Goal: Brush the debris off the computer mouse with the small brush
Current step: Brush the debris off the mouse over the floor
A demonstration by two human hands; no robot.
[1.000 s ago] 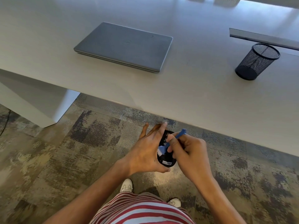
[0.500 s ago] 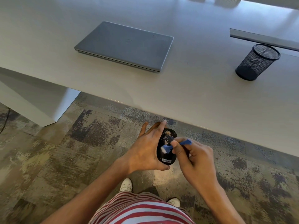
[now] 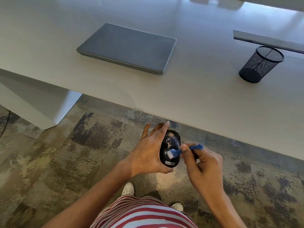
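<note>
A black computer mouse (image 3: pixel 171 142) with pale debris flecks on its upper half is held in the air below the desk edge, over the carpet. My left hand (image 3: pixel 148 153) grips it from the left side, thumb under its lower end. My right hand (image 3: pixel 202 163) pinches a small blue brush (image 3: pixel 184 150) by its handle. The brush lies nearly level, and its white bristles touch the lower middle of the mouse.
A grey desk (image 3: pixel 205 99) spans the view above my hands. On it lie a closed grey laptop (image 3: pixel 128 48) and a black mesh pen cup (image 3: pixel 259 63) at the right. Patterned carpet (image 3: pixel 65 153) and white shoes (image 3: pixel 128 189) are below.
My right hand has swung the brush from steeply tilted to nearly level, and the bristles moved a little up and right on the mouse. More of the speckled top shows.
</note>
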